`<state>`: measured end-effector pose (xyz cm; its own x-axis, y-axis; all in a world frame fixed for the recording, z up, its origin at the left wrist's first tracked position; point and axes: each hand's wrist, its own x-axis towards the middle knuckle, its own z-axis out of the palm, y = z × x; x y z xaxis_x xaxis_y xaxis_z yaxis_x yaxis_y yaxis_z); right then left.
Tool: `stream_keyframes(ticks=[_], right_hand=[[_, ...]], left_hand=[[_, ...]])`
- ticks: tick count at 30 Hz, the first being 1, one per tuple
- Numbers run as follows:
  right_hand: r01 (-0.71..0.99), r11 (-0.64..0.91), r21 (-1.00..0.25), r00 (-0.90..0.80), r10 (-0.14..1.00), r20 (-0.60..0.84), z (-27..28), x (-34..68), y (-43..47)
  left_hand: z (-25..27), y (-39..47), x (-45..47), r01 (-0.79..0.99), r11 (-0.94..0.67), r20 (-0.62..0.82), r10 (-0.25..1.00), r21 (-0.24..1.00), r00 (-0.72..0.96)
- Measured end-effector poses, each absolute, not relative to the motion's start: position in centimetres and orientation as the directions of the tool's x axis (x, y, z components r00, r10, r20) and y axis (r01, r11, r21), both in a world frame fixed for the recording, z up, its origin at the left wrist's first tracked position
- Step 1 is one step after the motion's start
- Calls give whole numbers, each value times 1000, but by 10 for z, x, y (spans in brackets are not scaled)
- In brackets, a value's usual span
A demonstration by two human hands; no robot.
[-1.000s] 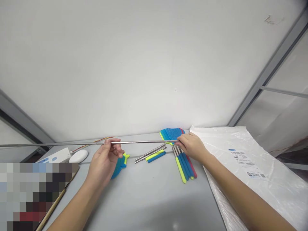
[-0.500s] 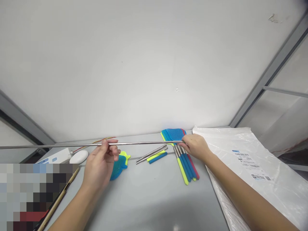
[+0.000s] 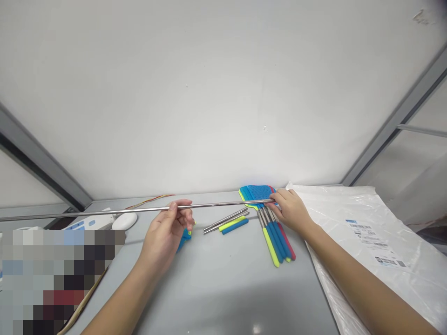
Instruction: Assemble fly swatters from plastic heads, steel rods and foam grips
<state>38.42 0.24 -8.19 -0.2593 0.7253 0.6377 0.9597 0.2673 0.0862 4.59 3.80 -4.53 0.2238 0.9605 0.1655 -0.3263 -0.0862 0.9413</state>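
Observation:
A long thin metal rod [image 3: 223, 204] runs nearly level across the view, and its left end lies beyond the frame. My left hand [image 3: 162, 239] pinches it between thumb and fingers, left of centre. At the rod's right end, my right hand [image 3: 288, 209] is closed round it with thumb and fingertips. Under my right hand lie several fly swatters with blue, yellow-green and red handles [image 3: 277, 242] and mesh heads [image 3: 256, 193]. Between my hands on the table are short metal rods [image 3: 225, 221], a yellow-green grip [image 3: 230, 224] and a blue grip [image 3: 235, 226]. My left hand partly hides a blue swatter head [image 3: 185, 238].
A white plastic mailer [image 3: 349, 242] with a printed label covers the table's right side. To the left are a white power strip [image 3: 92, 222], a round white object [image 3: 125, 221], thin coloured wires [image 3: 150, 201] and a blurred-out area. A pale wall [image 3: 223, 102] rises behind the grey table [image 3: 223, 288].
My left hand has moved right, closer to my right hand along the rod. It covers more of the blue and yellow-green swatter heads. The whole view has shifted slightly.

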Motion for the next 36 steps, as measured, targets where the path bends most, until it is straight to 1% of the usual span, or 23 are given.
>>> stream_keyframes(ticks=[3, 8, 13, 15, 18, 21, 24, 28, 33, 36], right_hand=[[947, 307, 91, -290, 698, 654, -84, 378, 1], [922, 365, 133, -347, 621, 703, -88, 354, -1], [901, 414, 131, -378, 602, 703, -90, 342, -5], [901, 417, 120, -374, 607, 701, -90, 343, -6], [918, 380, 108, -339, 615, 712, -88, 350, -6], [933, 337, 126, -320, 619, 717, -86, 361, -5], [940, 308, 147, -317, 629, 710, -86, 368, -5], [930, 329, 163, -346, 637, 689, -86, 362, -7], [920, 350, 175, -370, 631, 682, -87, 348, -11], [917, 356, 180, -375, 619, 690, -88, 345, -12]], left_hand=[[-49, 37, 48, -323, -41, 128, 959, 946, 254], [-61, 29, 60, -293, 50, 65, 927, 955, 370], [-72, 19, 72, -181, 38, 46, 899, 983, 436], [-74, 19, 73, -160, 11, 59, 904, 987, 424], [-73, 22, 70, -189, -34, 100, 930, 981, 353], [-68, 26, 64, -211, -65, 126, 949, 975, 289], [-64, 28, 60, -214, -76, 132, 955, 974, 265], [-64, 30, 59, -214, -79, 129, 964, 974, 232], [-69, 30, 60, -120, -69, 98, 961, 990, 258], [-69, 28, 61, -49, -115, 125, 950, 992, 286]])
